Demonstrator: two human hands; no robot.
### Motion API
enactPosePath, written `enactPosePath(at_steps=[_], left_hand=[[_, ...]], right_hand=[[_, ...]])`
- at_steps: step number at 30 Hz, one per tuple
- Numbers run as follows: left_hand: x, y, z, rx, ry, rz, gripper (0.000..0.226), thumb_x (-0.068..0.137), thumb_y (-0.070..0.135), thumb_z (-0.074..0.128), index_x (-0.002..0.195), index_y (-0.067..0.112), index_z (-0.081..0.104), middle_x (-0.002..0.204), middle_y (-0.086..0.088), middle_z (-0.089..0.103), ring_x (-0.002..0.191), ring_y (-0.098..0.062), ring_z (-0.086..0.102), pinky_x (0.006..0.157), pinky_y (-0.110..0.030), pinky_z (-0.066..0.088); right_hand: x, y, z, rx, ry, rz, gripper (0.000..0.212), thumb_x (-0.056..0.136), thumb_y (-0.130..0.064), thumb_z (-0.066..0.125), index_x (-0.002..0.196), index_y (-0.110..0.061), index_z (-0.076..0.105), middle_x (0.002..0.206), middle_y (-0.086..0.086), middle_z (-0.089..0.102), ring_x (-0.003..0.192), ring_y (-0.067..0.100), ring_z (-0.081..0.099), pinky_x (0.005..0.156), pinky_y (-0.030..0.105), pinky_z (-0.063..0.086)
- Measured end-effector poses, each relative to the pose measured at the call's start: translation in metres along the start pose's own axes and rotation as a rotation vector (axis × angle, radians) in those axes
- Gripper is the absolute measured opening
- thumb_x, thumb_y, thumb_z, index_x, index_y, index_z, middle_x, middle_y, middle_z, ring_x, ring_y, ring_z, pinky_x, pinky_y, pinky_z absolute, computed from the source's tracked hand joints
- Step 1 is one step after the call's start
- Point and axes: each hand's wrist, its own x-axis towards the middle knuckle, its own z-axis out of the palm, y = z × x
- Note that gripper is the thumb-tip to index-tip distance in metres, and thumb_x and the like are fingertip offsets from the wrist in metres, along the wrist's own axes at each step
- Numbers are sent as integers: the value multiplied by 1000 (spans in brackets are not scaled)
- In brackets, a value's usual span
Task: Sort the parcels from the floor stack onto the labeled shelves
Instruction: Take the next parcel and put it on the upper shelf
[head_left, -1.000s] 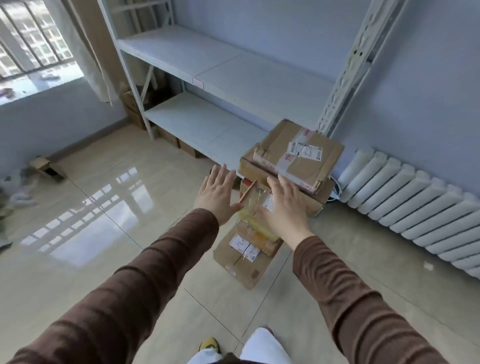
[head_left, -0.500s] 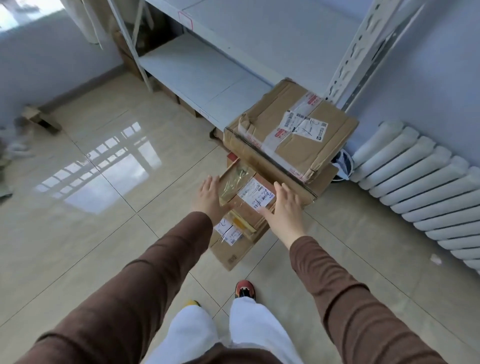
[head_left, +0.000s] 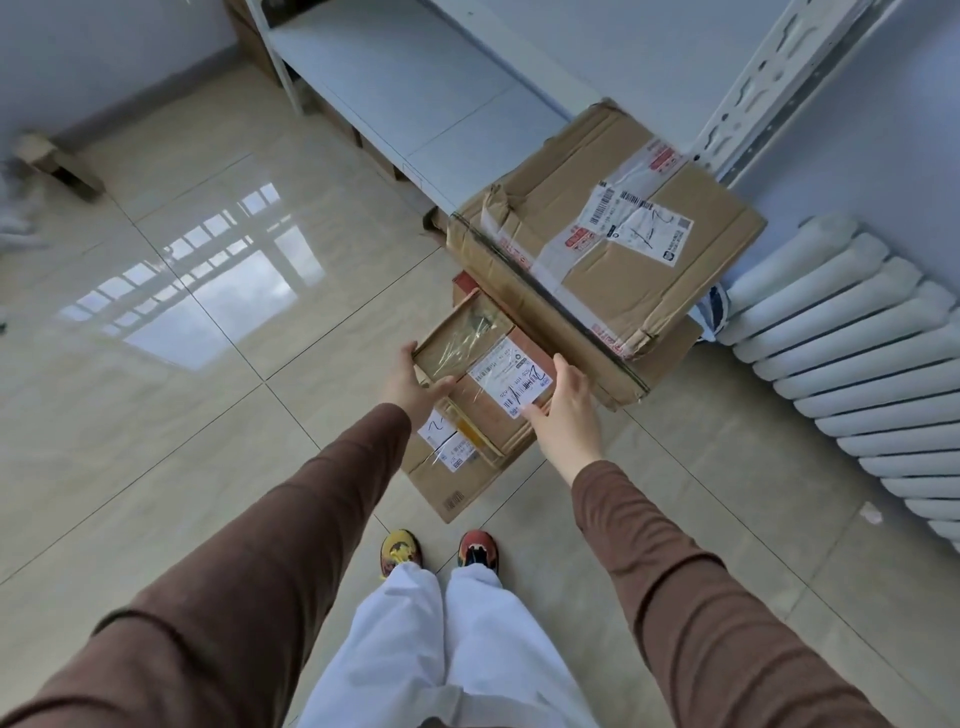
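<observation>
1. Where the frame is widest, a glossy tiled floor (head_left: 182, 322) is seen across the left and bottom, with window light reflected in it at centre left.
2. A white metal shelving unit (head_left: 395, 88) is shown at upper centre; its lowest shelf appears bare, and no label can be read on it.
3. A white radiator (head_left: 852, 374) is set against the wall at the right edge.
4. A large cardboard parcel (head_left: 613, 228), dented and taped, is stacked at upper right of centre on a wider box.
5. A flat carton (head_left: 457, 478) lies on the floor below centre, with boxes piled on it.
6. A small parcel (head_left: 483, 364), wrapped in clear film and bearing a white label, is held at centre, on top of the pile.
7. The left hand (head_left: 410, 379) is curled round its left edge; the right hand (head_left: 566, 405) is pressed to its right edge, fingers nearly straight.
8. The pick-up step is judged to be in hand. Next, the parcel must be lifted clear, its label read, and the matching shelf found.
</observation>
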Motion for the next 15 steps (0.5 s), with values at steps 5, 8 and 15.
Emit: enactPosePath(at_steps=[5,8,15], left_hand=[[-7,-3,-9,-108,47,4,65,88,2,75,142,8,38,102,12,57,91,-24,67,80,-38,58],[-16,2,-33,-142,77,43,65,88,6,77,141,11,40,108,10,60,93,-24,69,78,-34,57],[-44,31,-129,-193,298,182,77,80,16,86,144,18,44,134,-4,50,99,-23,69,71,-20,56]], right_hand=[[-4,-12,2,30,30,-38,81,99,-21,68,163,-18,18,163,12,25,138,29,48,109,40,45],[-7,-29,0,69,41,-122,80,98,-20,68,162,-19,20,163,9,25,140,29,46,112,42,46],[-3,-126,-21,220,84,-415,84,97,-21,71,162,-15,18,163,10,26,152,23,27,125,37,26]])
